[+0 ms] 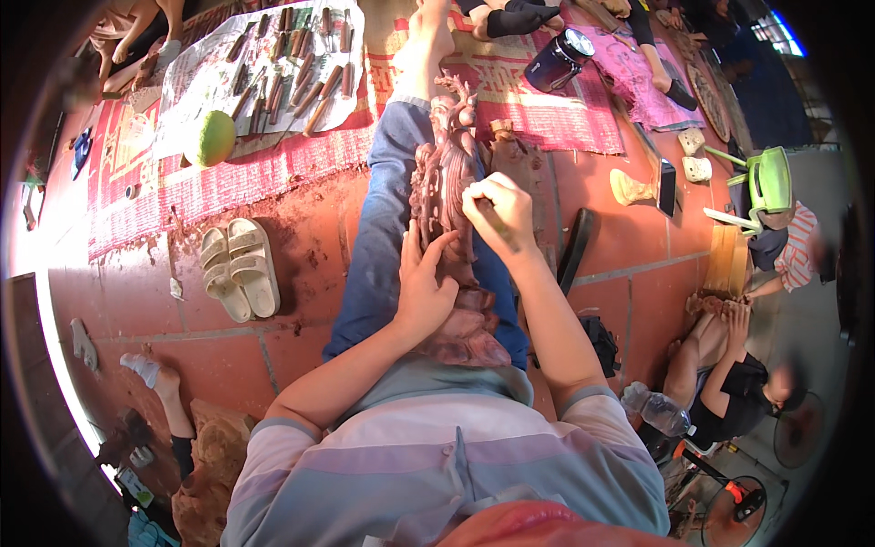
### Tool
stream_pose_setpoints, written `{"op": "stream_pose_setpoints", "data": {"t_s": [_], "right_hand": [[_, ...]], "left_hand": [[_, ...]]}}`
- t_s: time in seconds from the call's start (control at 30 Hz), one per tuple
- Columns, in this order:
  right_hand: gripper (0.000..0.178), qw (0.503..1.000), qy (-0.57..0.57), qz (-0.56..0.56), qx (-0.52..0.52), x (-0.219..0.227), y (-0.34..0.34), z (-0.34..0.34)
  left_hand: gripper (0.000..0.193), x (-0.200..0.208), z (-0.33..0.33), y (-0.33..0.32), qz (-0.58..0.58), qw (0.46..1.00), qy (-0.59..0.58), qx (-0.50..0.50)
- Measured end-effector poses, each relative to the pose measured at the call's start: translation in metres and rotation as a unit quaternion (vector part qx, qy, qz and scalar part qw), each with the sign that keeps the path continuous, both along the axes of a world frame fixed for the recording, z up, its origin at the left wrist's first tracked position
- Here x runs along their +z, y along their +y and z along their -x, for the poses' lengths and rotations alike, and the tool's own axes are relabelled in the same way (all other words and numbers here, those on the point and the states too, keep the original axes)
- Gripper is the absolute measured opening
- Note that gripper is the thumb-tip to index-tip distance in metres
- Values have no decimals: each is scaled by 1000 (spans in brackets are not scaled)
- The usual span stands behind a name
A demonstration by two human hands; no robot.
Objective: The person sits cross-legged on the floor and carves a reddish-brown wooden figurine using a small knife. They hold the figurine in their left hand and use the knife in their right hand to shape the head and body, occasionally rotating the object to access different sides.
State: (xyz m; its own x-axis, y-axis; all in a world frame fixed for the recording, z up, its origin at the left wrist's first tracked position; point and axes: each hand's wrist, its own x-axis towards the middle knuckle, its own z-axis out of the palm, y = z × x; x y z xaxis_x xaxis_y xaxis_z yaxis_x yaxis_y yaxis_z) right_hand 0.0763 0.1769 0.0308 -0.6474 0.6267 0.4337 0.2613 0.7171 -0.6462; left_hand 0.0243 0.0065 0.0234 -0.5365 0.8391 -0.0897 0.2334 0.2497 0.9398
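Gripping a wooden-handled tool [495,225], the right hand [512,206] is working beside the carving [450,173]; the left hand [425,290] is lying across it, fingers spread. Reddish-brown, deeply grooved, the figure is resting along blue-jeaned legs [372,228]. Terracotta tiles [321,360] are surrounding a woven red mat [301,178].

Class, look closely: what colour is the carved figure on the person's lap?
The carved figure is reddish brown, showing best in the head view.
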Motion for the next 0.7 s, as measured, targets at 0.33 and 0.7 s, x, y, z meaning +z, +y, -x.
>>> {"op": "stream_pose_setpoints", "data": {"t_s": [0.33, 0.7], "right_hand": [[8, 999, 35, 14, 7, -7, 5, 2], [7, 999, 40, 16, -27, -3, 2, -4]], "left_hand": [[62, -3, -1, 0, -4, 1000, 14, -1], [62, -2, 0, 0, -5, 1000, 2, 0]]}}
